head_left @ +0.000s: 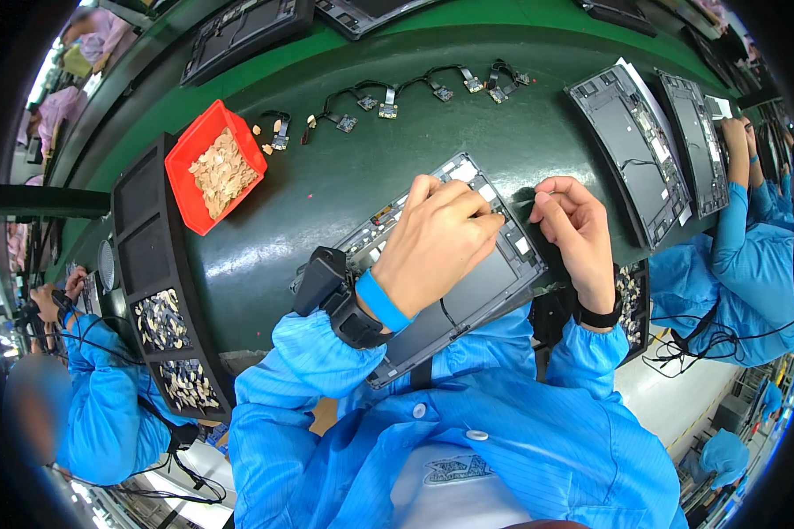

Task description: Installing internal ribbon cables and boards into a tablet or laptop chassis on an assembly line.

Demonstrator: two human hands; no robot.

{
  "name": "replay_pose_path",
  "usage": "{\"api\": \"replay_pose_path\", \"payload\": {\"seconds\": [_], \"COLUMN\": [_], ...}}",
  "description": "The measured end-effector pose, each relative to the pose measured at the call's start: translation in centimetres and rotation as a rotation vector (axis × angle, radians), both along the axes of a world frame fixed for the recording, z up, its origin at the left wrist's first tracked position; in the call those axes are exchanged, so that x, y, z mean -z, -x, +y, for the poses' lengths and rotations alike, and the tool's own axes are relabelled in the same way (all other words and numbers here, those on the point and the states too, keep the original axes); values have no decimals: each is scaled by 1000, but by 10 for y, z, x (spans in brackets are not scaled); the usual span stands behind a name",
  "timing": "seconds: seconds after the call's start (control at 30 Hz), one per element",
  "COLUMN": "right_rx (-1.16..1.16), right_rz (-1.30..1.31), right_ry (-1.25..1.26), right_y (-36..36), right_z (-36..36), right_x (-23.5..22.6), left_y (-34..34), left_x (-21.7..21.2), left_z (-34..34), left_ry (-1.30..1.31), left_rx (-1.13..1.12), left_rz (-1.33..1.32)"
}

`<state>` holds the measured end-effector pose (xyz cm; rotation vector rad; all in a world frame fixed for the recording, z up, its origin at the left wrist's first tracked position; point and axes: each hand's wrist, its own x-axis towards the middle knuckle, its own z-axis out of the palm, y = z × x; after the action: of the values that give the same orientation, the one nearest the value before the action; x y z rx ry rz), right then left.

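An opened, flat grey electronic device housing (494,273) lies slanted in front of me, with circuit parts along its far edge and a large dark panel nearer me. My left hand (441,234) is over the housing's far part, its fingers curled and pinched close to the parts near the right corner. Whatever is between those fingertips is hidden. Just right of that corner is my right hand (580,236), raised, with thumb and forefinger pressed together. Something small and thin may be in that pinch; it is too small to name.
A red bin (178,167) of beige flakes sits left, beside a black compartment tray (132,275) with small parts. Small circuit boards on black cables (387,109) line the far side. More opened housings (617,145) lie right. Co-workers in blue (741,238) sit at both sides.
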<state>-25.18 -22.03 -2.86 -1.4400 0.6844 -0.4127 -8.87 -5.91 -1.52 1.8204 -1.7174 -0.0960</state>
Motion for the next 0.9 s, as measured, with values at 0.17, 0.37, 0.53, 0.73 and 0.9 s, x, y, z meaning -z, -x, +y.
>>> {"api": "replay_pose_path", "payload": {"seconds": [0.17, 0.37, 0.53, 0.73, 0.9], "right_rx": [-4, 9, -19, -46, -44], "right_rz": [5, 5, 68, 330, 274], "right_ry": [-2, 38, 171, 635, 827], "right_y": [-1, -4, -6, -20, -22], "right_z": [-1, 7, 9, 28, 32], "right_x": [1, 2, 10, -3, -6], "left_y": [1, 5, 28, 56, 68], "left_x": [7, 12, 1, -8, 5], "left_z": [-4, -2, 4, 35, 45], "left_ry": [46, 84, -82, -279, -298], "left_rx": [-42, -21, -130, -120, -136], "left_rz": [-3, 23, -323, -209, -204]}}
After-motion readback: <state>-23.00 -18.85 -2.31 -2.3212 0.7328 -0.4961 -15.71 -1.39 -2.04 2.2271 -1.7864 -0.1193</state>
